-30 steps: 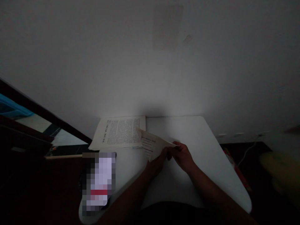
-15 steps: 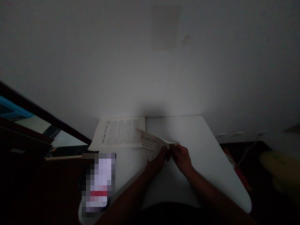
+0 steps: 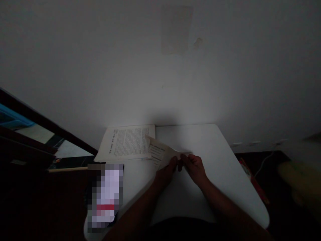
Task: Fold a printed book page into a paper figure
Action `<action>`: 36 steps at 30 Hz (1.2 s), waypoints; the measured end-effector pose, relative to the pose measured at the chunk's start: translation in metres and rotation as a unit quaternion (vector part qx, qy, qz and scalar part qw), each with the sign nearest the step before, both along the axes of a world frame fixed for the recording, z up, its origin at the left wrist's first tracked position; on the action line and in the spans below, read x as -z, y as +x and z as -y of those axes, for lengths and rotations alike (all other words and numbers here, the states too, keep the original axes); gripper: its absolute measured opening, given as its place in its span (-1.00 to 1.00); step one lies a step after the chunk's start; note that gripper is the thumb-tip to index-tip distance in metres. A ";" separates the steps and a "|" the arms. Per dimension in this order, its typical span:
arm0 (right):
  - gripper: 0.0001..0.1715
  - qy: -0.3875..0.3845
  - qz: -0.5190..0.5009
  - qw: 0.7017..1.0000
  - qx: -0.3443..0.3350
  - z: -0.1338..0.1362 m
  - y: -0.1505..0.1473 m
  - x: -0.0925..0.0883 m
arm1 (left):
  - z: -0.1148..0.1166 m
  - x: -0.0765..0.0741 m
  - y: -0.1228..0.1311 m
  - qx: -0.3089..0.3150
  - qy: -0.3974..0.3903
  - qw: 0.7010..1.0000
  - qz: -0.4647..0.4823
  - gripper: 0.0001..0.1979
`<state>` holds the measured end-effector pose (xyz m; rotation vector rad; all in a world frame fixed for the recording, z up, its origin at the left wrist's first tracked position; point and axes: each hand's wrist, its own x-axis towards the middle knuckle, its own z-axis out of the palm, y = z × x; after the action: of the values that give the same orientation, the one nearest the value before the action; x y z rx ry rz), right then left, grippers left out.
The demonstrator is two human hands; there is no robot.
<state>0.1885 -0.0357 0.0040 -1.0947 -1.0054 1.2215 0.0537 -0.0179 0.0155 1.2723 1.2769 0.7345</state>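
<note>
A folded sheet of printed paper (image 3: 163, 154) is held up over the white table (image 3: 220, 167), its pointed end reaching up and to the left. My left hand (image 3: 167, 170) pinches its lower edge. Close beside it, my right hand (image 3: 194, 167) grips the paper's right end between thumb and fingers. The fingertips of both hands nearly meet, and the exact fold between them is dark and partly hidden. Behind the paper's left tip lies a stack of printed pages (image 3: 127, 142), flat on the table's back left corner.
A blurred-out bright object, perhaps a phone (image 3: 107, 190), rests at the table's left edge. The wall (image 3: 100, 67) stands right behind the table. Red items (image 3: 254, 182) sit beyond the right edge, near a white cable (image 3: 264, 162). A dark slanted rail (image 3: 50, 122) is on the left.
The raised upper edge of the held paper has come down and lies flatter between my fingers. My hands have shifted only slightly; the stack has stayed put.
</note>
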 end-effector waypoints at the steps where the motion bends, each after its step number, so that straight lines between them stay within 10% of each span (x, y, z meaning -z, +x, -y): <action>1: -0.63 0.006 -0.015 1.000 -0.003 -0.001 0.001 0.001 | 0.000 0.001 0.000 -0.002 0.011 1.000 0.009 -0.53; 12: -0.67 -0.025 -0.214 0.972 0.093 -0.006 0.012 -0.005 | -0.004 0.022 -0.002 0.048 0.011 0.987 0.154 -0.75; 26: -0.64 0.036 -0.229 0.962 0.141 -0.013 0.026 -0.014 | -0.013 0.007 -0.010 0.177 -0.053 0.955 0.232 -0.85; 36: -0.90 0.080 -0.214 0.961 0.156 -0.012 0.031 -0.009 | -0.015 0.002 -0.008 0.133 -0.118 0.946 0.272 -0.76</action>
<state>0.2192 -0.0235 0.0131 -0.7796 -0.5616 1.0388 0.0454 -0.0028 0.0134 0.9314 0.7006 0.6535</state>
